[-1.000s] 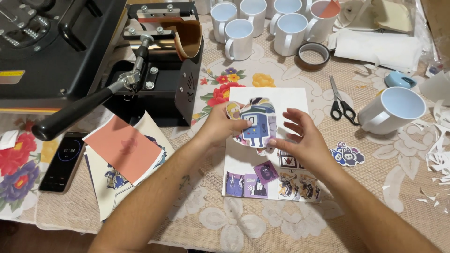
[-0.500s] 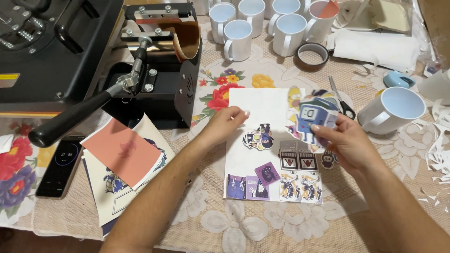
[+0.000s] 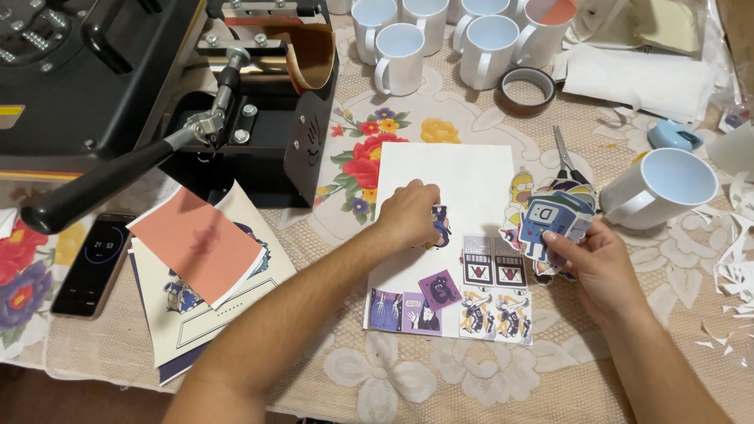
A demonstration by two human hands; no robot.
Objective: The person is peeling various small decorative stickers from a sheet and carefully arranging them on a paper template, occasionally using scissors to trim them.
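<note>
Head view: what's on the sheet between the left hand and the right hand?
Head view: two small dark rectangular cutouts lie on the white sheet between the left hand and right hand; around them the paper is bare.

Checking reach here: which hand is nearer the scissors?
Right. The right hand holds cutouts just below the scissors; the left hand rests on the white sheet, farther to their left.

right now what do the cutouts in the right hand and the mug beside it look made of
The cutouts in the right hand look like thin printed paper, possibly sticker stock: flat, fanned, with cleanly cut outlines and a matte surface. The mug looks like glazed white ceramic, going by its thick rim and smooth, faintly shiny wall; coated metal cannot be ruled out.
</note>
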